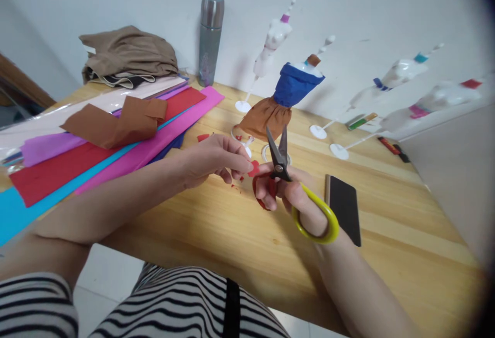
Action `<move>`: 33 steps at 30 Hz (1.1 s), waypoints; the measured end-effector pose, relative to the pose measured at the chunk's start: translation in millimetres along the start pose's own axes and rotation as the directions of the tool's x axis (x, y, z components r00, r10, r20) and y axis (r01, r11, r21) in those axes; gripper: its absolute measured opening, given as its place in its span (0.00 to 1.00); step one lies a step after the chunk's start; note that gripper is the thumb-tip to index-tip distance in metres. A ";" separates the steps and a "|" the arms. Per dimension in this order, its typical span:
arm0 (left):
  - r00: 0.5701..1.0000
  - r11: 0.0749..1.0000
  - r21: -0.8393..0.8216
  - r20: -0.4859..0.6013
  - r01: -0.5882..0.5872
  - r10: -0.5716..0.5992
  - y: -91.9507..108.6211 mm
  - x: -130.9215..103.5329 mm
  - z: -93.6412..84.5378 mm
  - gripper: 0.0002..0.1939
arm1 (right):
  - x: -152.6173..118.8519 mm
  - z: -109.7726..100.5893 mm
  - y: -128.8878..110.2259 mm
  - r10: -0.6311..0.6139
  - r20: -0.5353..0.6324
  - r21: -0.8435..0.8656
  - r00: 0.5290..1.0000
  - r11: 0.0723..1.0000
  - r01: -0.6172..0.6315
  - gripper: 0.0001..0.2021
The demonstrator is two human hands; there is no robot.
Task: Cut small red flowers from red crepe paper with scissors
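My left hand (220, 160) pinches a small red paper piece (253, 168) between thumb and fingertips, above the wooden table. In my right hand (299, 199) is a pair of scissors (279, 168) with one yellow and one red handle loop. Its dark blades are parted and point away from me, just right of the red piece. Tiny red scraps (236, 188) lie on the table below. Behind my hands a small white mannequin wears a blue top (296, 85) and a gathered brown skirt (266, 116).
Several more white mannequins (278, 34) stand along the wall. Coloured crepe paper sheets (112, 157), a brown paper piece (119, 124) and folded brown cloth (131, 54) lie left. A steel flask (211, 39) stands behind; a dark phone (344, 209) and a tape roll (266, 153) lie on the table.
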State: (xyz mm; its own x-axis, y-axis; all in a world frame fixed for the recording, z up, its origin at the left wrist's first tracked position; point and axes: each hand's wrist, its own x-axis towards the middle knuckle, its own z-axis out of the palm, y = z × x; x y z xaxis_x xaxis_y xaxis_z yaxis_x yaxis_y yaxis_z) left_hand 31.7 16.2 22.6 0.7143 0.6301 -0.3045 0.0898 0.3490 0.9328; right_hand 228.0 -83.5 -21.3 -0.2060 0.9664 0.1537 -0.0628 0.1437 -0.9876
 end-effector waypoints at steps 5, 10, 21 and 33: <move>0.996 0.998 -0.061 -0.091 -0.002 -0.004 8.8 -3.3 -4.0 0.06 | -1.0 -5.7 -4.9 0.062 0.058 -0.086 0.996 0.995 -0.057 0.27; 0.996 0.980 -0.187 -0.073 -0.063 0.050 6.7 -2.9 -3.5 0.07 | 2.9 5.4 4.0 0.021 -0.026 -0.033 0.999 0.999 -0.022 0.26; 0.977 0.911 -0.368 -0.164 -0.186 0.133 -28.5 -0.8 27.4 0.17 | 2.5 40.5 36.1 -0.067 -0.207 -0.023 0.976 0.998 0.063 0.25; 0.964 0.911 -0.358 -0.234 -0.207 0.127 -33.2 0.3 30.9 0.15 | -0.8 40.8 37.1 -0.070 -0.164 -0.121 0.984 0.991 0.050 0.20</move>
State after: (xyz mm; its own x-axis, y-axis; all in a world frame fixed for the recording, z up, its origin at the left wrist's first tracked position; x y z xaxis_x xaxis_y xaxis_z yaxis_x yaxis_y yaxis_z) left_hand 50.4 -16.6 -2.5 0.5374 0.8140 -0.2204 -0.3143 0.4358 0.8434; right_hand 186.0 -87.6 -56.8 -0.0380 0.9758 0.2155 0.0460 0.2172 -0.9751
